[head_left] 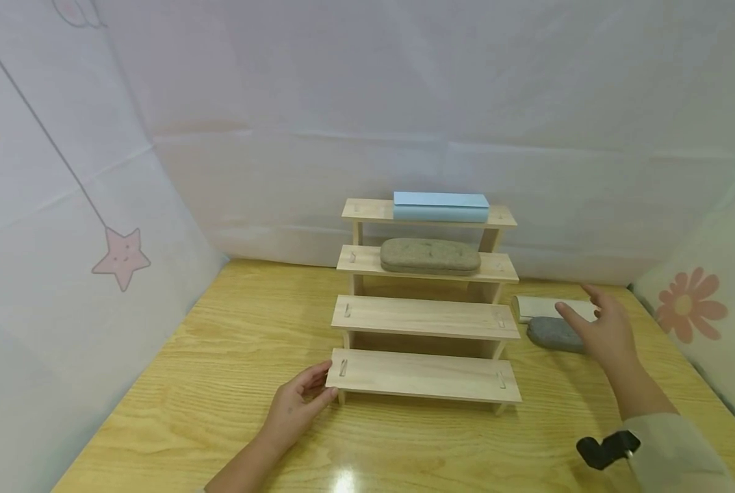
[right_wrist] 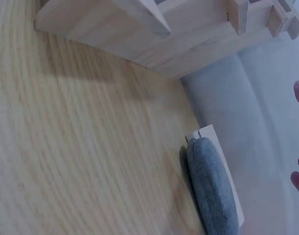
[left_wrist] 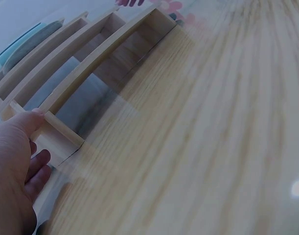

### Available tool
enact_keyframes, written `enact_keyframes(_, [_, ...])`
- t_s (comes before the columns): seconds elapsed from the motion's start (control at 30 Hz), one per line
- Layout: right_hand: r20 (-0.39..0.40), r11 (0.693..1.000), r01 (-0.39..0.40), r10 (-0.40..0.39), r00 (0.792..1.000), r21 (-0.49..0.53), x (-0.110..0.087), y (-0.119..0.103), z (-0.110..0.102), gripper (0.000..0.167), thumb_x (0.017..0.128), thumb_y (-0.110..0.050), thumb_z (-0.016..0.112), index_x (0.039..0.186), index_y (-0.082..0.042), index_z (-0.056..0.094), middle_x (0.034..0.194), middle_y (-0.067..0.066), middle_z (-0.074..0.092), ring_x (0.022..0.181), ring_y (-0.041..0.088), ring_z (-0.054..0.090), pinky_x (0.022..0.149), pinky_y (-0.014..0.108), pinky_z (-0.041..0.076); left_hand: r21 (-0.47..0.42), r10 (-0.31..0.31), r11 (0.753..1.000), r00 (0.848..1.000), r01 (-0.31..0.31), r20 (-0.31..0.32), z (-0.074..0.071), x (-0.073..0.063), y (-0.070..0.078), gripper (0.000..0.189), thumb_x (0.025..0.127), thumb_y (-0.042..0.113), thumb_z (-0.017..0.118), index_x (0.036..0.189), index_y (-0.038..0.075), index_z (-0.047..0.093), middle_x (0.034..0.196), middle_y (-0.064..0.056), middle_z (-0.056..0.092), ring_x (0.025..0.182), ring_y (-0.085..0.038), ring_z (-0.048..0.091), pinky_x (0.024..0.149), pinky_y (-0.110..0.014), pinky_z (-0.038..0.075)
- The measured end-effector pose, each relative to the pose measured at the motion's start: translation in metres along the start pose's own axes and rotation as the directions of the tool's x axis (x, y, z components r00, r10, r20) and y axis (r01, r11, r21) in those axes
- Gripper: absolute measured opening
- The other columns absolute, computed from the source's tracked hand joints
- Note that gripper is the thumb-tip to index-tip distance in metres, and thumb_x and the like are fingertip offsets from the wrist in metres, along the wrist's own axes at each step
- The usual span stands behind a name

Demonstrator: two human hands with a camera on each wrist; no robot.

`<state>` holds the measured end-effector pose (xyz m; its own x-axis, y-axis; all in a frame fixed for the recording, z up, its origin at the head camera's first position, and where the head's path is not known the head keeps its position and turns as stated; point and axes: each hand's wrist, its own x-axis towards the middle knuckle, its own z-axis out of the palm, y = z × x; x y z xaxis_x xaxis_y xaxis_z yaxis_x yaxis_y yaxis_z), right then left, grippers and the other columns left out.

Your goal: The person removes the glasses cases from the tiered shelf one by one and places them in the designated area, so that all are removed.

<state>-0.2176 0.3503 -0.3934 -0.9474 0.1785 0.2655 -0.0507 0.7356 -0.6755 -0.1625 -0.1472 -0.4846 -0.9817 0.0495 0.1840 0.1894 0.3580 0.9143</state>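
Note:
A light wooden stepped shelf [head_left: 423,373] with several tiers stands on the table. My left hand [head_left: 300,404] grips the left end of its lowest step, thumb at the front corner in the left wrist view. On the top tier lies a light blue glasses case [head_left: 441,207]; a greenish-brown glasses case [head_left: 430,256] rests one tier below. My right hand [head_left: 608,329] hovers with spread fingers and holds nothing, over a grey glasses case [head_left: 552,333] right of the shelf. Behind that lies a cream glasses case [head_left: 536,307], partly hidden by the grey one and the hand.
The yellowish wooden table [head_left: 220,342] extends on both sides of the shelf. White cloth [head_left: 281,171] hangs behind and at the sides, printed with a pink star [head_left: 122,257] on the left and a red flower [head_left: 690,305] on the right.

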Motion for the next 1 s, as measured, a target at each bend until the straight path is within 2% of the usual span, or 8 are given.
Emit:
enact_keyframes(0.3, [0.032, 0.996, 0.036, -0.039, 0.999, 0.084, 0.008, -0.019, -0.001, 0.082, 0.095, -0.045, 0.061, 0.156, -0.007, 0.020, 0.158, 0.026, 0.026, 0.138, 0.053, 0.028, 0.105, 0.068, 0.031, -0.008, -0.005, 1.000, 1.000, 0.005, 0.006, 0.000, -0.001, 0.000, 0.045, 0.084, 0.014, 0.078, 0.127, 0.009, 0.065, 0.122, -0.010, 0.070, 0.107, -0.023, 0.069, 0.085, -0.018, 0.055])
enact_keyframes(0.43, [0.039, 0.993, 0.042, -0.047, 0.998, 0.111, 0.011, -0.032, -0.002, 0.082, 0.095, -0.044, 0.062, 0.157, -0.008, 0.020, 0.158, 0.025, 0.027, 0.137, 0.052, 0.030, 0.104, 0.068, 0.032, -0.011, 0.000, 1.000, 1.000, 0.000, 0.007, 0.000, 0.000, 0.000, 0.045, 0.084, 0.015, 0.078, 0.127, 0.009, 0.065, 0.122, -0.009, 0.070, 0.106, -0.023, 0.069, 0.085, -0.018, 0.055])
enact_keyframes(0.77, [0.075, 0.985, 0.077, -0.089, 0.993, 0.156, 0.017, -0.061, 0.000, 0.081, 0.095, -0.043, 0.062, 0.154, -0.003, 0.023, 0.158, 0.025, 0.026, 0.137, 0.053, 0.030, 0.104, 0.070, 0.032, -0.012, 0.002, 1.000, 1.000, -0.002, 0.007, 0.000, 0.000, -0.001, 0.046, 0.083, 0.015, 0.078, 0.126, 0.009, 0.065, 0.121, -0.009, 0.070, 0.105, -0.021, 0.069, 0.084, -0.018, 0.055])
enact_keyframes(1.0, [0.081, 0.978, 0.121, -0.137, 0.987, 0.172, 0.024, -0.076, 0.005, 0.078, 0.095, -0.037, 0.065, 0.153, -0.002, 0.027, 0.157, 0.023, 0.030, 0.139, 0.048, 0.030, 0.108, 0.065, 0.031, -0.014, 0.003, 1.000, 1.000, -0.002, 0.009, -0.001, -0.001, -0.001, 0.046, 0.084, 0.017, 0.078, 0.127, 0.009, 0.065, 0.122, -0.009, 0.070, 0.106, -0.022, 0.069, 0.086, -0.019, 0.055])
